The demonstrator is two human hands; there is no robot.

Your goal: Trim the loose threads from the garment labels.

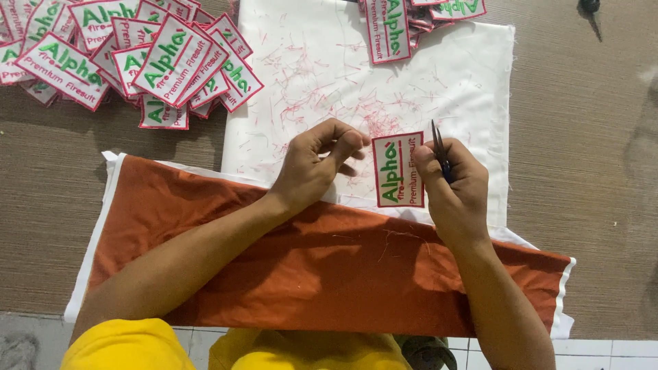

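My right hand (456,192) holds small black thread snips (439,147) with the blades pointing up, and its thumb pins the right edge of a white embroidered patch (397,171) with a red border and green lettering. The patch stands on end on a white cloth (329,62). My left hand (319,164) rests just left of the patch with its fingers curled and nothing in them; it does not touch the patch.
A pile of several similar patches (137,58) lies at the top left; another smaller pile (411,20) sits at the top centre. Red thread clippings (308,103) litter the white cloth. An orange cloth (308,267) with white edging covers the table's near side under my forearms.
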